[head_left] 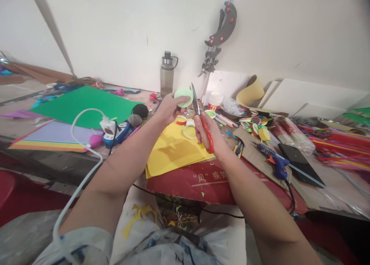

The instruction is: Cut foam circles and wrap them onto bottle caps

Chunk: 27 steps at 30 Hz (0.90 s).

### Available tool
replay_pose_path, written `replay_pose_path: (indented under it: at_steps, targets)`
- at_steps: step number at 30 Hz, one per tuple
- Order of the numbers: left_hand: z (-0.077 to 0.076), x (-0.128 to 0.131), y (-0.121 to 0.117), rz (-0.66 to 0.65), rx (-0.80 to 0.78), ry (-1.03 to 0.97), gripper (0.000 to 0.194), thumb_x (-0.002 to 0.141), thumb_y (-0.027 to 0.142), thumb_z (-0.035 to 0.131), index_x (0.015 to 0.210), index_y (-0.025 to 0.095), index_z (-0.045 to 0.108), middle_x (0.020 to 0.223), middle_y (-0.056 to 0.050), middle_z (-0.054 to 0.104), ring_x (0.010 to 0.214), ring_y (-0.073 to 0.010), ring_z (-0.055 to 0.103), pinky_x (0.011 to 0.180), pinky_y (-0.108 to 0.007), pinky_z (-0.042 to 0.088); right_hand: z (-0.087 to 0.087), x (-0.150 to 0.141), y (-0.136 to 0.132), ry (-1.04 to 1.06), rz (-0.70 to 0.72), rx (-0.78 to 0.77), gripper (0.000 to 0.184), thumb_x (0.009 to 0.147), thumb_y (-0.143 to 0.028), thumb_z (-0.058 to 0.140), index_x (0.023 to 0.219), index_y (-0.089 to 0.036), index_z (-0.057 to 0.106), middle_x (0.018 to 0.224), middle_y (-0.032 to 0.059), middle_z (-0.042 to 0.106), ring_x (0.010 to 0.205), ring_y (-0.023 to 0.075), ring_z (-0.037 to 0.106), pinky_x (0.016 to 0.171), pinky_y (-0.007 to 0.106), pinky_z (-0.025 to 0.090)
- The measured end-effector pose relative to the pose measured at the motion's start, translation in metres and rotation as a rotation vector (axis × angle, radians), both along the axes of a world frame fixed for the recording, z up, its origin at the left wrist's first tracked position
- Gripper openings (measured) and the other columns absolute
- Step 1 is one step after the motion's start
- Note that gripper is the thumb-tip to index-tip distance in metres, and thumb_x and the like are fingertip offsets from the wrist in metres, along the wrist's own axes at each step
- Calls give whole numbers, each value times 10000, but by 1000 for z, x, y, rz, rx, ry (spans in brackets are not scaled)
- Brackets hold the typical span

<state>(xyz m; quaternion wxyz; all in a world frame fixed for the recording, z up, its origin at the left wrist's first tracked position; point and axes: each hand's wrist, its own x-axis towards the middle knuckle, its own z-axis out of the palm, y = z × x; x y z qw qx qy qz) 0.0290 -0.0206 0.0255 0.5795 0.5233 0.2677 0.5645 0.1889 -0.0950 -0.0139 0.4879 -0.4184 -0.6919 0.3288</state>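
Pointing scissors (196, 104) upward, right hand (216, 133) hovers near disc (184, 93).

two hands (169, 109) (218, 137), one pair of scissors (197, 104)

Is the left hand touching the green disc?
Touching: the head view shows the left hand holding the green disc, its thumb lying across the face.

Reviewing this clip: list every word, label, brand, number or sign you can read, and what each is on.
"“风” 疾": on the red board at the table's front edge; the next character looks like 如, partly covered by the right forearm.
Too small to read: the pale mark on the red part of the cup.
No other lettering is clear enough to read.
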Motion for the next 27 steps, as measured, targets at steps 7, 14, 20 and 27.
replay_pose_path:
  at_steps: [7, 14, 20, 27]
  targets:
    - [0, 2, -3, -26, -15, 14, 396, 571, 258, 879, 830, 151, 599, 617, 5, 641, 421, -36, 479, 404, -167, 248, 3, -2, -3, 19, -25, -28, 541, 909, -797, 569, 942, -262, 496, 601, -76, 423, 430, 107, 425, 378, 245, 416]
    - [-1, 1, -2, -29, -14, 12, 402, 564, 258, 877, 838, 150, 603, 624, 3, 646, 418, -34, 474, 405, -169, 242, 3, -1, -3, 47, -13, -36, 551, 901, -810, 572, 912, -266, 486, 604, -72, 407, 463, 105, 393, 397, 233, 390]
    - [-1, 1, -1, -23, -19, 9, 399, 568, 266, 875, 827, 153, 594, 624, 11, 638, 425, -28, 472, 409, -167, 237, 2, -1, -3, 49, -16, -35, 518, 911, -774, 596, 916, -266, 496, 609, -74, 402, 470, 105, 389, 402, 226, 377]
    - [-1, 0, 0, -22, -11, 10, 388, 578, 265, 871, 831, 147, 602, 640, 5, 648, 424, -20, 457, 402, -160, 225, 1, 0, -3, 54, -14, -45, 516, 913, -771, 595, 905, -266, 488, 599, -77, 412, 459, 102, 384, 401, 231, 362]
